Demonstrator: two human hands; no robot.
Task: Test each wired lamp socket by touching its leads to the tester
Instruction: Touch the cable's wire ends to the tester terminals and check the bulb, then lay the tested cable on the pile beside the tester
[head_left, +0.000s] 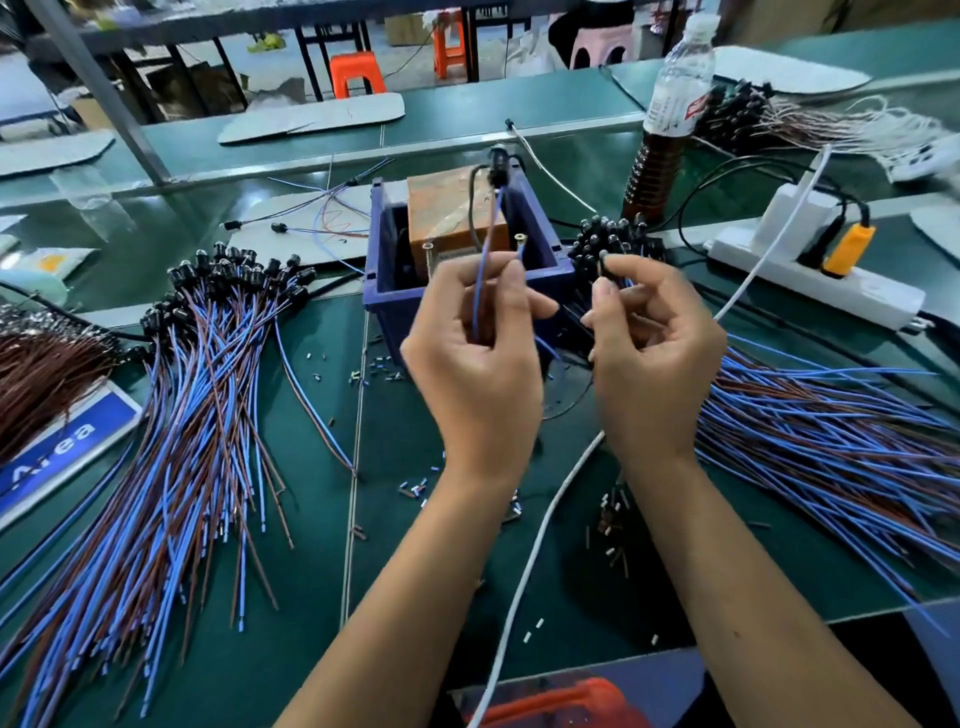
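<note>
Testing one lamp socket at the tester

The left hand (475, 364) pinches a socket's wires (480, 291), socket (497, 165) up at twelve o'clock over the tester (457, 234); the right hand (649, 358) pinches another. Next: touch leads to the screws (519, 239).

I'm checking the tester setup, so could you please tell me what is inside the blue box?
Inside the blue box sits a brown block with a black cable draped over it. Two screws stand at its front edge. The box's lower interior is hidden behind its wall and the left hand.
</note>
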